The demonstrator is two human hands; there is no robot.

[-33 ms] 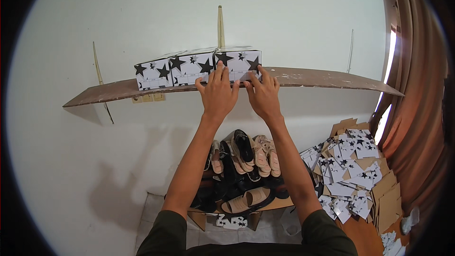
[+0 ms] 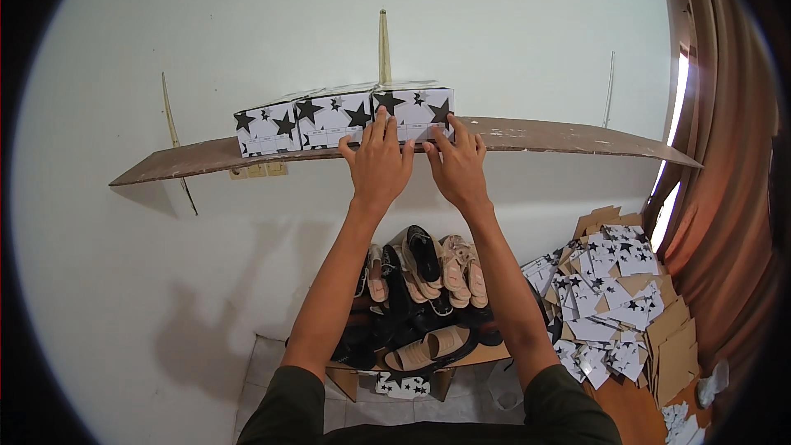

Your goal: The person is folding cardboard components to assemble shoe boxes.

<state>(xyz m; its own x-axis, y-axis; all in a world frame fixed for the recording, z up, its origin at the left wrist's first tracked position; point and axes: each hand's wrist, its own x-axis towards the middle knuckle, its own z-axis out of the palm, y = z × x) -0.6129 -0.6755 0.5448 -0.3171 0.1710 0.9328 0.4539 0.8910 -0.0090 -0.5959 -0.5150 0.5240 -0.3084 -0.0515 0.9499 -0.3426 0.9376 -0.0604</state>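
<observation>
The rightmost of three star-patterned boxes [image 2: 422,101] sits on the brown wall shelf [image 2: 568,133], upper centre of the frame; the middle box [image 2: 334,118] and the left box [image 2: 265,126] stand beside it in a row. The left hand [image 2: 381,163] is open, fingers extended against the rightmost box's front face, and covers its lower left corner; the right hand [image 2: 458,166] is open likewise at its lower right edge. Neither hand grips anything; exact thumb contact cannot be determined. The boxes' rear faces are hidden. In the lower centre, the forearms cover the sides of a heap of shoes [image 2: 423,255], whose dark lower pairs are hard to separate. The heap conceals most of a low wooden table [image 2: 488,355]. At lower right, flat carton pieces [image 2: 606,292] overlap, hiding one another.
</observation>
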